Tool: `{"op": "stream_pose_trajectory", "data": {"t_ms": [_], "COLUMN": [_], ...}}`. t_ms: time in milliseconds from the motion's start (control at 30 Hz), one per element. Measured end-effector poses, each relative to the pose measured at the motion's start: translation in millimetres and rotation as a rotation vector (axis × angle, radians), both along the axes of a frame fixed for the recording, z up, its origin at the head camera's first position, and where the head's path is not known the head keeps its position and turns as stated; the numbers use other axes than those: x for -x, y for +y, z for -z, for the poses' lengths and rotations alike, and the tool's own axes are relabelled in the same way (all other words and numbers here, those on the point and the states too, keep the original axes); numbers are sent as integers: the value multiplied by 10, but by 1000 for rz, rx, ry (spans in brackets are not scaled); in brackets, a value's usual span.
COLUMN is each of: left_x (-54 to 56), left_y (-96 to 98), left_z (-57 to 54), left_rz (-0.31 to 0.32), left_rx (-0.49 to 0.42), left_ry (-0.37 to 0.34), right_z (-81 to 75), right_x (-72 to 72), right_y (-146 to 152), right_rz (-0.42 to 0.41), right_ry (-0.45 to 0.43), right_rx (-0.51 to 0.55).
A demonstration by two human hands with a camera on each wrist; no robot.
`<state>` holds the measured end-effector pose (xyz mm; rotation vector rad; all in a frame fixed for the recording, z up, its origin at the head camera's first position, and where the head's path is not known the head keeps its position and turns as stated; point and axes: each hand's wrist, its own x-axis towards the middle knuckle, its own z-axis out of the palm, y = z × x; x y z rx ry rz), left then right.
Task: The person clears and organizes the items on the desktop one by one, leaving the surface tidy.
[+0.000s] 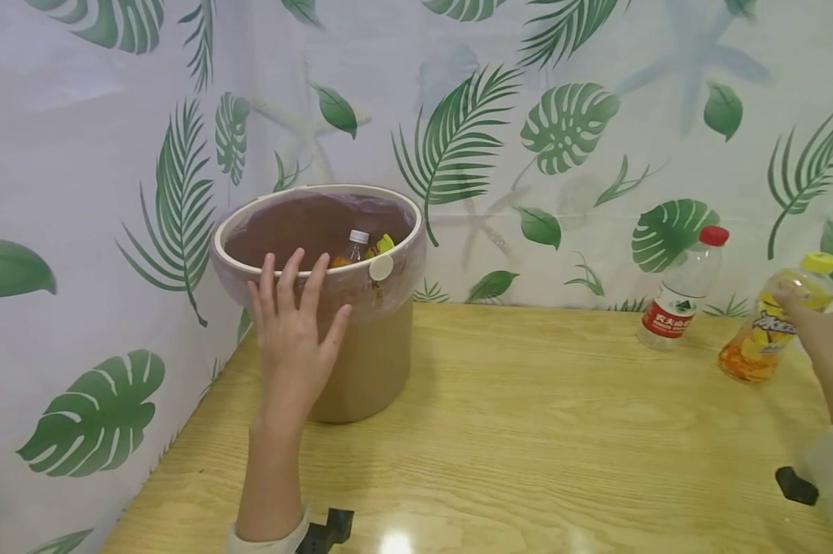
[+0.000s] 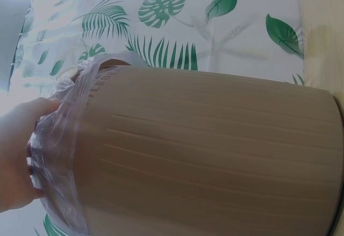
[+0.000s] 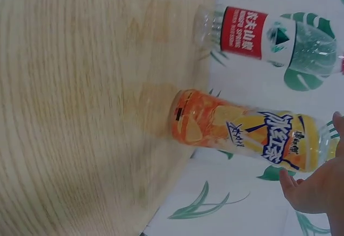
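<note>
On the left of the table stands a brown trash bin (image 1: pixel 368 369) with a cream rim and a clear plastic liner (image 2: pixel 59 166) folded over it. My left hand (image 1: pixel 288 331) rests with spread fingers on its near rim. A white-capped bottle (image 1: pixel 357 245) and something yellow (image 1: pixel 383 245) show inside the bin. Far to the right, a yellow-capped iced tea bottle (image 1: pixel 763 331) with an orange and yellow label stands on the table. My right hand (image 3: pixel 317 187) reaches around its upper part, thumb and fingers apart on either side.
Left of the iced tea bottle stands a clear water bottle (image 1: pixel 673 300) with a red cap and red label. The wooden table (image 1: pixel 527 446) meets a leaf-patterned wall covering (image 1: pixel 597 192) behind and to the left.
</note>
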<state>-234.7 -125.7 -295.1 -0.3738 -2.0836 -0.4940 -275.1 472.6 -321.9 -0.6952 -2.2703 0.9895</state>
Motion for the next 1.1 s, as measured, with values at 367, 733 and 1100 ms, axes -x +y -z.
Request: {"op": "stream_pose_trajectory", "data": {"t_ms": [367,733,1100], "left_x": [-8,1,4], "left_y": [-29,-20,-36], "left_z": [-16,-35,-23], "left_rz": [2,-5,-6], "left_rx": [5,21,18], "left_ry": [-3,-12,-25], "right_z": [3,166,61], "right_x": [185,387,229], "right_y": [163,401,142], "right_rz": [-11,1,-77], "right_ry": [-20,-90,-83], "right_rx": [-74,9,3]}}
